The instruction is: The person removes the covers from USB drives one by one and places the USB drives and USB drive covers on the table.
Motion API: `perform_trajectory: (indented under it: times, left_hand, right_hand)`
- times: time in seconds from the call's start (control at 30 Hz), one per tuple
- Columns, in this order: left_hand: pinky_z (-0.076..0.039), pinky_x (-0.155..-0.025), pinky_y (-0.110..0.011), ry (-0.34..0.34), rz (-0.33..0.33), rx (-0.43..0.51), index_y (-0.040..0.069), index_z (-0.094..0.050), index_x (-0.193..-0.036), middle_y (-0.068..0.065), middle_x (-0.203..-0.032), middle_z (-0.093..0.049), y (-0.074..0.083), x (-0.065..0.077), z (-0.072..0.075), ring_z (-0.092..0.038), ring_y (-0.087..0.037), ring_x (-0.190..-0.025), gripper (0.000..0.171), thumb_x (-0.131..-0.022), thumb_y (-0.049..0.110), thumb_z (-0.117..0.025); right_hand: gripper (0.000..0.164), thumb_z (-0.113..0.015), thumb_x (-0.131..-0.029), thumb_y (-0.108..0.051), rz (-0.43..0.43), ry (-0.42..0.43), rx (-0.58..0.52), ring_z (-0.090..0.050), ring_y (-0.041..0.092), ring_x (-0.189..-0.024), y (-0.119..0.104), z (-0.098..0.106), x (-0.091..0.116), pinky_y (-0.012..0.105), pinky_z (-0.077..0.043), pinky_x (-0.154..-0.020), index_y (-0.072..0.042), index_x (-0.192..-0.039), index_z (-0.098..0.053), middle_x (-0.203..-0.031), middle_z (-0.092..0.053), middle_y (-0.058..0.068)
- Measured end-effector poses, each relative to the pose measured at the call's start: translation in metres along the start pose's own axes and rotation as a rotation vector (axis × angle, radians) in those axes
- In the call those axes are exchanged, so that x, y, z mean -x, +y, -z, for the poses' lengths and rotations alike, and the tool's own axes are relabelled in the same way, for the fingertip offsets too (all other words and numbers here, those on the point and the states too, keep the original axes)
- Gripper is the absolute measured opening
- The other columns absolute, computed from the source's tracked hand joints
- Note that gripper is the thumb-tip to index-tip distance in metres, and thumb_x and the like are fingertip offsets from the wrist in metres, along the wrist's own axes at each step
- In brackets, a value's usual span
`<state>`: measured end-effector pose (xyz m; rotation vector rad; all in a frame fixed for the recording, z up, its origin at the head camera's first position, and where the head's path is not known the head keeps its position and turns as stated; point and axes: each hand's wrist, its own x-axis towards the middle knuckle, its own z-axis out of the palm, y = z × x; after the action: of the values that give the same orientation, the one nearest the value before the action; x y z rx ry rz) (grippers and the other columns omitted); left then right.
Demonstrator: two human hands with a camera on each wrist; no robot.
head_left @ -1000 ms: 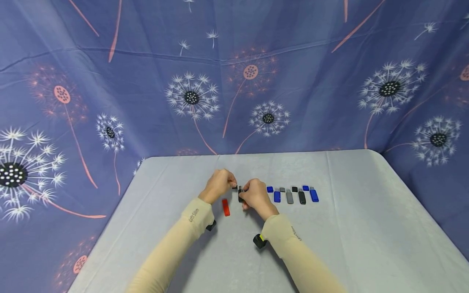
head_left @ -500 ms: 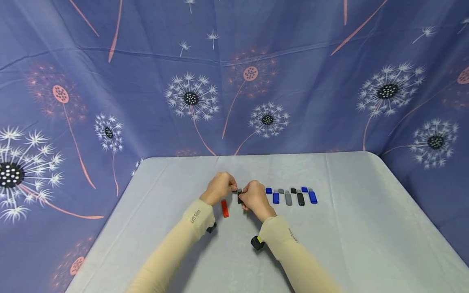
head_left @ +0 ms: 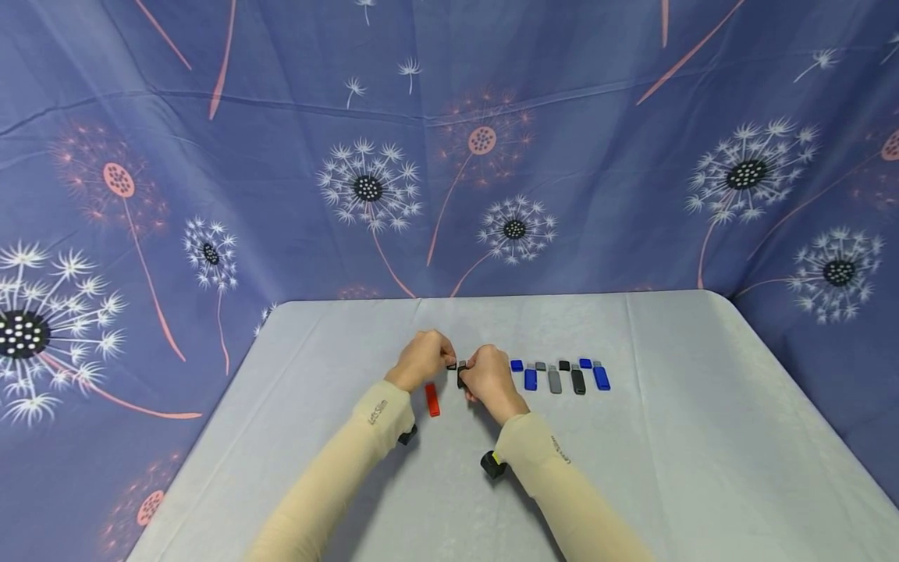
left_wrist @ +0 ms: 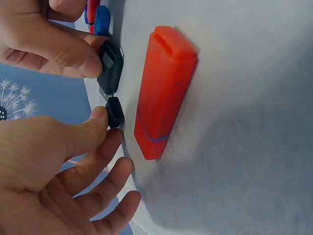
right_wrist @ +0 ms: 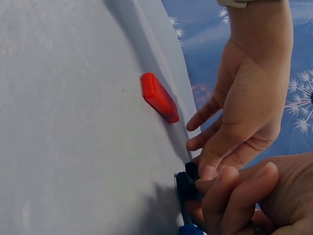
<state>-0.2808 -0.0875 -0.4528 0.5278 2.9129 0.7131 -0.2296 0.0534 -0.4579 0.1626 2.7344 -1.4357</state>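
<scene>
My left hand [head_left: 423, 361] pinches a small black cap [left_wrist: 115, 111] between thumb and index finger, its other fingers spread. Beside it, my right hand [head_left: 488, 378] grips the body of a black USB stick [left_wrist: 111, 68] low over the table. The stick's metal connector [head_left: 461, 364] is bare, and the cap sits just left of it, apart from it. Closer to me lies a red USB stick [head_left: 432, 400], its cap on, below the left hand. In the right wrist view my fingers partly cover the black stick [right_wrist: 186, 186].
Right of my hands, a row of uncapped USB sticks lies on the pale table [head_left: 674, 437]: blue [head_left: 530, 379], grey [head_left: 555, 381], black [head_left: 578, 381] and blue [head_left: 601, 378]. A small matching cap [head_left: 517, 365] lies at the upper left of each. A patterned curtain [head_left: 435, 172] hangs behind.
My left hand has come slightly toward me with the black cap, which now sits a little lower beside the stick's connector. The right hand has barely moved.
</scene>
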Motion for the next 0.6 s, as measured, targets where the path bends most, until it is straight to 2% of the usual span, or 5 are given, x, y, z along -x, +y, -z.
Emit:
perform_trajectory:
  times: [0.37,0.6]
  left_hand:
    - [-0.060,-0.077,-0.035,0.003,-0.007,0.002,0.011,-0.082,-0.085,-0.002,-0.087,-0.079,-0.0008,-0.0006,-0.0016,-0.073,-0.017,-0.080,0.010,-0.093,0.011,-0.077]
    - [-0.060,-0.075,-0.034,0.001,0.004,0.008,0.010,-0.082,-0.086,-0.003,-0.088,-0.079,-0.0005,0.0004,-0.0014,-0.072,-0.017,-0.078,0.010,-0.094,0.010,-0.076]
  right_hand:
    - [0.014,-0.073,-0.091,0.000,0.000,-0.006,0.036,-0.056,0.011,-0.034,0.0002,-0.0016,0.0000,0.025,-0.048,-0.039,-0.002,-0.080,-0.064,-0.046,-0.061,0.005]
    - [0.026,-0.071,-0.092,0.001,0.015,-0.015,0.061,-0.056,0.012,-0.034,0.0005,-0.0011,0.0001,0.024,-0.046,-0.039,-0.002,-0.066,-0.067,-0.044,-0.060,0.004]
